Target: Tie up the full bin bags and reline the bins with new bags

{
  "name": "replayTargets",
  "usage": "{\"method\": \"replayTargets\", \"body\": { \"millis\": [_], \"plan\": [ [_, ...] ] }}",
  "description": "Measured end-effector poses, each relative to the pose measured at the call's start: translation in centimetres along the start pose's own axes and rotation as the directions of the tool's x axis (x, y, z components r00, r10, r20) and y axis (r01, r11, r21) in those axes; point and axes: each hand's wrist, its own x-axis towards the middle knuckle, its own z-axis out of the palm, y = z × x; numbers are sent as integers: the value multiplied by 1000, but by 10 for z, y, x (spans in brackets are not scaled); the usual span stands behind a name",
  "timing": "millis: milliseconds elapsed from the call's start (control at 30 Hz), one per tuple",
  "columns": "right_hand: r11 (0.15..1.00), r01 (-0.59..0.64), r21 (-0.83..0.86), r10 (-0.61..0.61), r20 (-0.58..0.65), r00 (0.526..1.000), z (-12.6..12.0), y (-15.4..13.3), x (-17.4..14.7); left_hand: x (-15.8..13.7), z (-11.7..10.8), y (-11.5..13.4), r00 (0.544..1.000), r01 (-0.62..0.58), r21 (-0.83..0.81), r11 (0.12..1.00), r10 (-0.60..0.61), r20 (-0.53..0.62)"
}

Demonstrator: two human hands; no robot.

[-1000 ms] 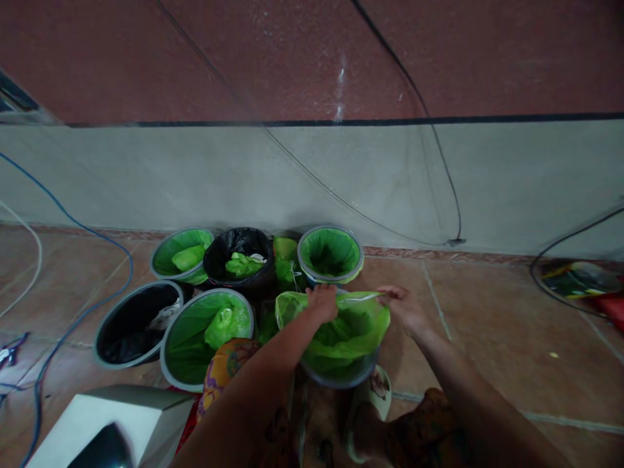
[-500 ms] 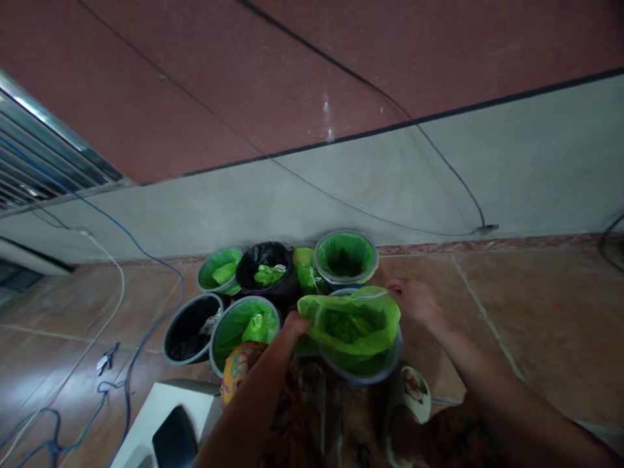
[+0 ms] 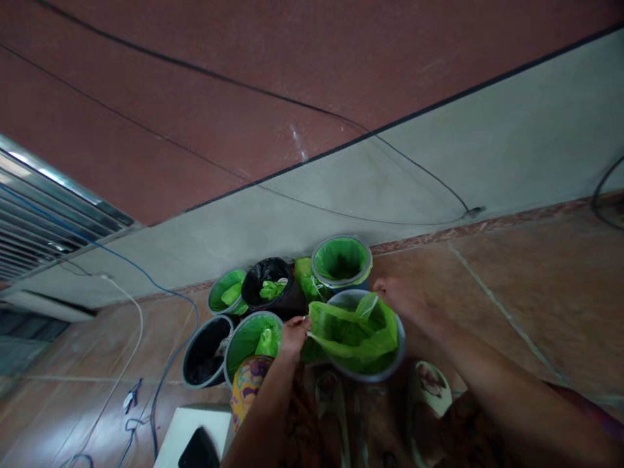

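A green bin bag [image 3: 358,344] lies with its mouth spread wide in the top of a grey bin [image 3: 398,348] between my feet. My left hand [image 3: 294,335] pinches the left edge of the bag's mouth, where a pale strip shows at the fingers. At the upper right edge, my right hand [image 3: 396,294] is closed at the bag's rim near a whitish drawstring; its fingertips are partly blurred. Just behind stands another bin [image 3: 363,279] lined in green.
Several lined bins stand to the left, including a black-lined one [image 3: 253,286] and a green-lined one [image 3: 238,344]. A phone [image 3: 199,448] rests on a white box [image 3: 180,422]. A blue cable [image 3: 170,370] and keys [image 3: 131,396] lie on the tiles. Behind is the wall [image 3: 292,227].
Both hands have shifted the bag's mouth slightly; it now sits lower in the bin, with more of the bin's back rim showing. The camera view has tilted.
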Motion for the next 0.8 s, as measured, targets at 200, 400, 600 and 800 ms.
{"method": "replayTargets", "body": {
  "millis": [200, 400, 600, 800],
  "plan": [
    [941, 224, 255, -208, -87, 974, -22, -43, -14, -27, 1, 63, 927, -361, 34, 932, 355, 119],
    [593, 360, 721, -287, -229, 930, -48, -88, -19, -45, 25, 126, 688, -683, -104, 723, 684, 242],
    [561, 26, 827, -53, 4, 999, -32, -72, 0, -16, 35, 119, 842, -470, -169, 866, 498, 209],
    [663, 136, 736, -242, 39, 970, -2, -81, 2, -5, 40, 126, 752, -591, -69, 804, 580, 313]
  ]
}}
